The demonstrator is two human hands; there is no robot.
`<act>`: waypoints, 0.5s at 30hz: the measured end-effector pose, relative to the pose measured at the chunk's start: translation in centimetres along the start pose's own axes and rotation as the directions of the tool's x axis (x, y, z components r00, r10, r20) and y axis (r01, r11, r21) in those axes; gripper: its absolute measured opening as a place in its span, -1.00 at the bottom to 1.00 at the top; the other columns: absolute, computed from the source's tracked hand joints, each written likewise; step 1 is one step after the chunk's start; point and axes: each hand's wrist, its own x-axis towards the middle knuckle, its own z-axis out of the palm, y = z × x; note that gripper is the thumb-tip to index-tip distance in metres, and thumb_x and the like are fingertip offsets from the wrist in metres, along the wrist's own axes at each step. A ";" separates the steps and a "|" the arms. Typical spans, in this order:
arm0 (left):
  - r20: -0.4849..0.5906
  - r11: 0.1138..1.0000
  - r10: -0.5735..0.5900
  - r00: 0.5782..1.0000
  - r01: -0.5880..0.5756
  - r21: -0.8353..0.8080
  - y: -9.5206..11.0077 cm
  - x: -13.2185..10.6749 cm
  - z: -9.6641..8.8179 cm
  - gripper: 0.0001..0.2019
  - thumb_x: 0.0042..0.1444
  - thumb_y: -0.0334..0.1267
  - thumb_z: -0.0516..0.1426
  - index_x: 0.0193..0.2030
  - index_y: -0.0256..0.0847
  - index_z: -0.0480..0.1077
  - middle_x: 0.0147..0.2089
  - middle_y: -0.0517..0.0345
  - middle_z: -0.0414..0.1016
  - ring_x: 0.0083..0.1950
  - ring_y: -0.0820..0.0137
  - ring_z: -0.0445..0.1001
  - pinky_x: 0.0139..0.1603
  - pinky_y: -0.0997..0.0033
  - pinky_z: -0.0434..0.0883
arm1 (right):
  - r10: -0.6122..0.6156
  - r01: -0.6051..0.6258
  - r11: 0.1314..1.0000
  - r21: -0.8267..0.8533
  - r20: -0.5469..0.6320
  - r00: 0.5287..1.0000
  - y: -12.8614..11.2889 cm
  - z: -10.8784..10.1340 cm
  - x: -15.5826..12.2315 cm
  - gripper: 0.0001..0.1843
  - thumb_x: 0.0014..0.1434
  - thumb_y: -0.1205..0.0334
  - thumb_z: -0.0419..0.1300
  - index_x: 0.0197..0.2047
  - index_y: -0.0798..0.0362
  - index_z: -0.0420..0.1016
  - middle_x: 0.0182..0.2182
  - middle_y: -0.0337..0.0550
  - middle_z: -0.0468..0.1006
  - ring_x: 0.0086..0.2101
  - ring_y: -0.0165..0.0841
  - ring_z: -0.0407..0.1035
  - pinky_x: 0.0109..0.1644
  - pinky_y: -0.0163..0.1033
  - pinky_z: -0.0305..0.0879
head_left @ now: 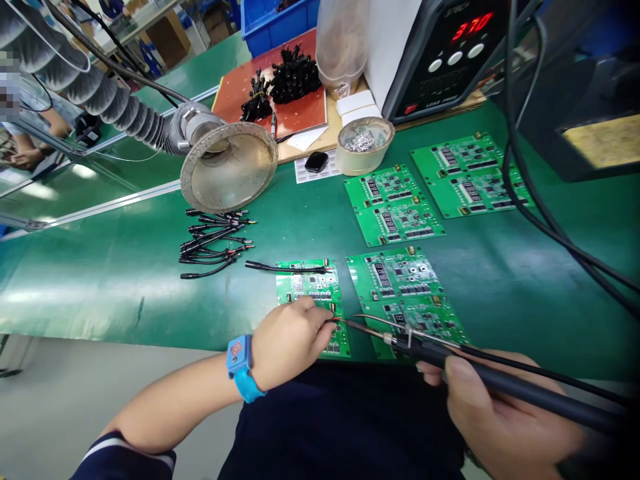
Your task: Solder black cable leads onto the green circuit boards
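My left hand [290,340], with a blue wrist strap [241,368], rests on a green circuit board [310,288] at the bench's near edge, its fingers pinched on a small wire end at the board's right side. My right hand [495,413] is closed round a black soldering iron [480,370] whose tip [345,323] meets the spot at my left fingertips. A thin solder wire runs along the iron. A black cable [280,268] lies across the top of the board.
More green boards [405,287] [395,207] [470,173] lie to the right and behind. A bundle of black leads [213,243] lies left. A fume extractor hood [230,167], tape roll [364,143], soldering station showing 370 [445,53] and hanging cables [550,227] stand around.
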 end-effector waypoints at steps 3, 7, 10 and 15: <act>0.003 1.000 0.003 1.000 -0.003 0.007 0.1 0.0 -0.1 -0.77 0.20 -0.24 -0.03 -0.14 -0.22 0.40 -0.32 0.09 0.38 -0.38 0.39 0.41 -0.36 0.40 0.39 | 0.002 -0.002 1.000 0.016 0.005 1.000 0.1 0.0 -0.3 -0.83 -0.02 0.36 0.14 -0.59 -0.03 0.37 -0.65 -0.35 0.42 -0.60 -0.44 0.35 -0.52 -0.30 0.30; 0.009 1.000 -0.004 1.000 0.004 0.007 0.1 0.0 -0.1 -0.77 0.20 -0.24 -0.03 -0.14 -0.21 0.40 -0.32 0.09 0.39 -0.38 0.38 0.42 -0.35 0.39 0.39 | 0.155 -0.142 0.982 0.120 -0.107 0.982 0.3 0.1 -0.6 -0.89 -0.03 0.35 0.17 -0.54 0.00 0.37 -0.65 -0.34 0.41 -0.65 -0.38 0.34 -0.52 -0.22 0.34; 0.010 1.000 -0.017 1.000 0.017 0.002 0.1 0.1 -0.1 -0.78 0.19 -0.24 -0.02 -0.16 -0.21 0.41 -0.33 0.09 0.40 -0.38 0.37 0.42 -0.35 0.38 0.40 | 0.225 -0.212 0.968 0.137 -0.092 0.970 0.1 0.3 -0.5 -0.91 -0.02 0.34 0.17 -0.53 0.02 0.38 -0.66 -0.32 0.41 -0.66 -0.38 0.34 -0.58 -0.25 0.32; -0.004 0.997 -0.051 0.999 0.051 -0.061 0.2 0.0 0.0 -0.78 0.17 -0.24 0.01 -0.09 -0.21 0.36 -0.30 0.10 0.43 -0.33 0.36 0.43 -0.33 0.39 0.40 | 0.089 -0.088 0.995 0.051 -0.027 0.996 -0.7 0.3 0.4 -0.86 -0.02 0.38 0.16 -0.57 0.01 0.39 -0.65 -0.31 0.43 -0.60 -0.49 0.35 -0.53 -0.39 0.32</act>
